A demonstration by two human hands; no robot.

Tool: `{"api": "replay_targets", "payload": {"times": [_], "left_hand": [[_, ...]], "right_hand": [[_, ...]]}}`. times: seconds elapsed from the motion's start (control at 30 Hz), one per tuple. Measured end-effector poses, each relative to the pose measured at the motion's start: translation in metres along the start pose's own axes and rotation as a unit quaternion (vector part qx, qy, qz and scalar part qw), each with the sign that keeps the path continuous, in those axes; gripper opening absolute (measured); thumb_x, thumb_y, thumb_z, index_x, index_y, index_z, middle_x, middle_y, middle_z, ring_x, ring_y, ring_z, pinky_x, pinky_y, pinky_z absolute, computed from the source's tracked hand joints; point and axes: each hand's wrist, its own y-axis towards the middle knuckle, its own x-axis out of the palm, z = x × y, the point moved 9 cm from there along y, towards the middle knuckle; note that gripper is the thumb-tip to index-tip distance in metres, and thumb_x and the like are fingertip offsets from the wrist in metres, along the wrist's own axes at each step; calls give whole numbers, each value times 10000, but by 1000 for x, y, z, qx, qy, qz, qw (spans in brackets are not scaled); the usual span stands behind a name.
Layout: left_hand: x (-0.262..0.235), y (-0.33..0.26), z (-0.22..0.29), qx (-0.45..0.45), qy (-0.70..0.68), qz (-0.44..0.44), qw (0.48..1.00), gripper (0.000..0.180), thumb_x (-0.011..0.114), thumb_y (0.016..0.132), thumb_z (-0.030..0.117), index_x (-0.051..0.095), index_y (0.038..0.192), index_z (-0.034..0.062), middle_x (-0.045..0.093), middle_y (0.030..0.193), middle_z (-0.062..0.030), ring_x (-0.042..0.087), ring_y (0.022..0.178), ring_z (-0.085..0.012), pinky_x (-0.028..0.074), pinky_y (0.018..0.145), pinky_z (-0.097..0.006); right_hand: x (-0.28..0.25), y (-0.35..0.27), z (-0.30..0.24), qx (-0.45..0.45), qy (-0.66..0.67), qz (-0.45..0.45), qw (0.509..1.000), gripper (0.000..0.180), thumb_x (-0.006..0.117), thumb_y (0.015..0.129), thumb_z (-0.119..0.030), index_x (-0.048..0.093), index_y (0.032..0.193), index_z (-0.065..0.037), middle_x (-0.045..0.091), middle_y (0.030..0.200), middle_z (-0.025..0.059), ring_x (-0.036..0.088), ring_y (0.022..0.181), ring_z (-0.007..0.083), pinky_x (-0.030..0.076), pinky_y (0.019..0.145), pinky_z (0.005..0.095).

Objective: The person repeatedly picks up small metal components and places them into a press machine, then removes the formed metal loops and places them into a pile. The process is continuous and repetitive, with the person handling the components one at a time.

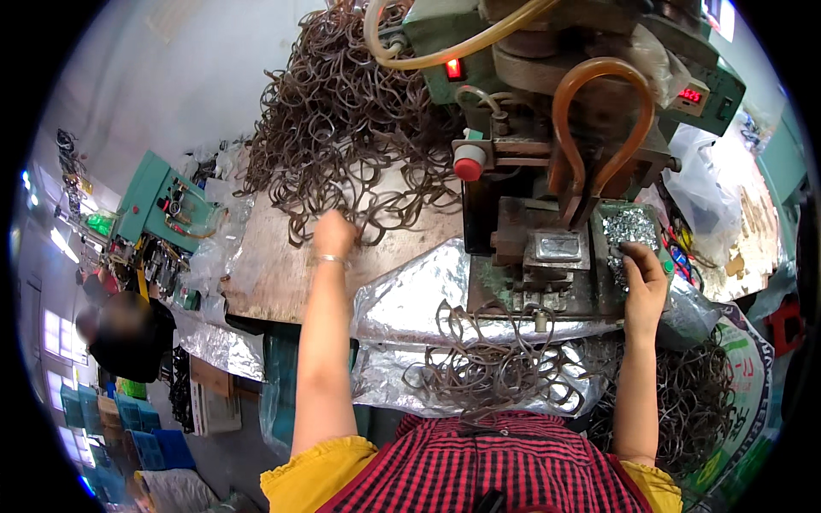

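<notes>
On the wooden board, my left hand (pixel 333 232) is closed at the near edge of a large heap of dark, bent metal loops (pixel 359 103). Loops lie against its fingers, but what it grips is hidden. My right hand (pixel 646 278) is at the near edge of a pile of small shiny silver pieces (pixel 629 227), right of the press. Its thumb and fingers are drawn together, and anything between them is too small to make out. Between my hands stands the green press (pixel 530 282), with a metal block (pixel 558 248) under its upper part.
A red button (pixel 469 162) sticks out on the press's left. More loops (pixel 496 368) lie on foil sheeting before me, and others (pixel 684 402) fill a sack at lower right. A hose (pixel 599 77) arches over the press. Another person (pixel 128 338) is at far left.
</notes>
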Motion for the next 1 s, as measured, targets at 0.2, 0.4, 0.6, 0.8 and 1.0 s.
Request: {"api": "replay_targets", "payload": {"times": [0.2, 0.4, 0.6, 0.8, 1.0], "left_hand": [[-49, -49, 53, 121, -165, 118, 972, 283, 607, 922, 221, 714, 1005, -28, 691, 922, -241, 677, 858, -395, 522, 740, -447], [-85, -70, 18, 37, -430, 165, 887, 275, 572, 991, 216, 717, 971, -17, 651, 775, -125, 581, 662, -231, 458, 632, -320], [-203, -237, 193, 417, -485, 218, 737, 225, 669, 786, -63, 713, 998, -4, 660, 827, -94, 600, 660, -211, 470, 588, -267], [-212, -265, 267, 577, -412, 239, 664, 403, 692, 643, -59, 730, 1031, 42, 657, 913, -96, 593, 646, -232, 480, 540, -313], [-199, -270, 267, 609, -416, 236, 633, 229, 659, 760, -93, 691, 959, 16, 697, 870, -155, 638, 679, -252, 479, 552, -302]], "right_hand": [[-22, -8, -6, -34, -43, 17, 998, 187, 568, 909, 14, 672, 1064, 23, 684, 1012, 41, 607, 965, 113, 455, 889, 252], [-44, -31, -54, -133, -285, 96, 944, 190, 645, 831, -18, 678, 1018, -2, 683, 956, 118, 632, 931, 256, 481, 856, 343], [-38, -38, -46, -167, -500, 98, 844, 259, 767, 743, -137, 673, 964, -41, 649, 898, 120, 593, 894, 321, 477, 766, 433], [-8, -14, -45, -196, -450, 123, 863, 140, 752, 750, -154, 687, 862, -99, 647, 855, 55, 591, 897, 284, 466, 707, 409], [-9, -3, -53, -227, -424, 128, 867, 71, 678, 799, -124, 668, 865, -99, 631, 823, 61, 587, 885, 294, 467, 705, 417]]}}
